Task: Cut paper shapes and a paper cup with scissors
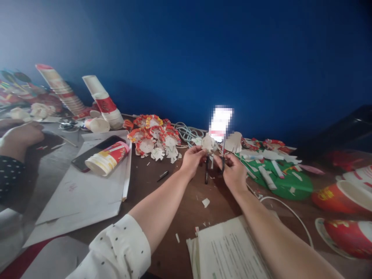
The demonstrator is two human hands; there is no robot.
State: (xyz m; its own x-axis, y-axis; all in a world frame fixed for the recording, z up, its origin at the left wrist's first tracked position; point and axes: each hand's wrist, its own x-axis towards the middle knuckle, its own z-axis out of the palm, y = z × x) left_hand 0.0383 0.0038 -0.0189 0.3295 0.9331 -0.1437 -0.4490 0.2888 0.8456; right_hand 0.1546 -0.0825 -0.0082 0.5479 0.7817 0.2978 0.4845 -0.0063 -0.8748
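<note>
Just over the brown table (174, 193), my left hand (192, 161) pinches a pale paper cut-out (207, 142) with an uneven edge. My right hand (235, 172) is closed around a pair of scissors (223, 157), whose blades point up beside the paper. Between the hands a black pen (206, 170) lies on the wood. Behind them stands a bright, blurred-out screen (221, 123). Left of my left hand are piled red-and-white pieces cut from paper cups (157, 133). White paper cut-outs (171, 152) lie at their near side.
Stacked paper cups (109, 106) lean near the blue wall (186, 58). A phone (80, 161) and cups (106, 159) rest on a white board (72, 197). Scraps cover a green disc (285, 186). Printed sheets (229, 248) lie in front. Another person's hand (21, 137) is at far left.
</note>
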